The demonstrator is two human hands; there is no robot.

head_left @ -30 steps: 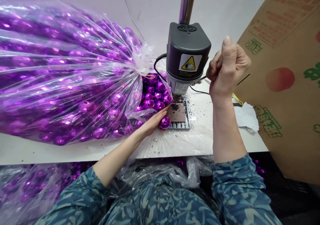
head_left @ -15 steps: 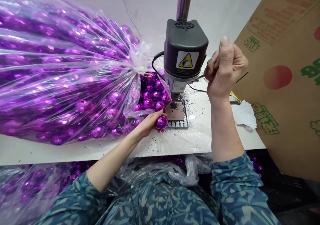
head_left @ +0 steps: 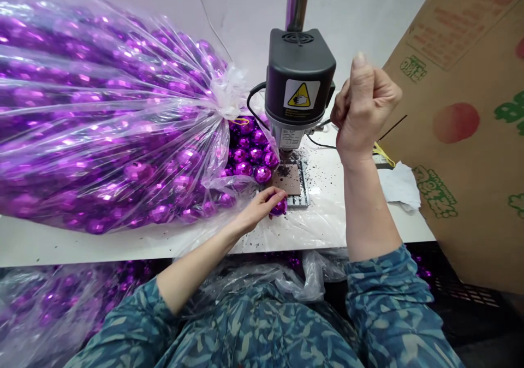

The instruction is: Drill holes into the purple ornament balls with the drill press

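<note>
My left hand (head_left: pixel 262 207) is closed around a shiny purple faceted ball (head_left: pixel 280 208), fingers partly covering it. It is at the front edge of the metal base (head_left: pixel 303 200) of a black bench drill press (head_left: pixel 301 78), below the brown plate (head_left: pixel 291 179). Raised at the machine's right side, my right hand (head_left: pixel 364 108) makes a fist with the thumb up. Whatever the fist grips is hidden by its fingers. More purple balls (head_left: pixel 256 155) lie in an open plastic bag just left of the machine's base.
A large tied clear bag (head_left: pixel 123 128) full of purple balls fills the left. Dark chips lie scattered on the white table (head_left: pixel 327 177). A printed cardboard box (head_left: pixel 470 155) leans at right, near a white tissue (head_left: pixel 399 185). Clear plastic (head_left: pixel 315 278) hangs over the front edge.
My left hand has moved right with the ball and turned, so its fingers cover more of it. The right fist stays raised beside the machine, with little change.
</note>
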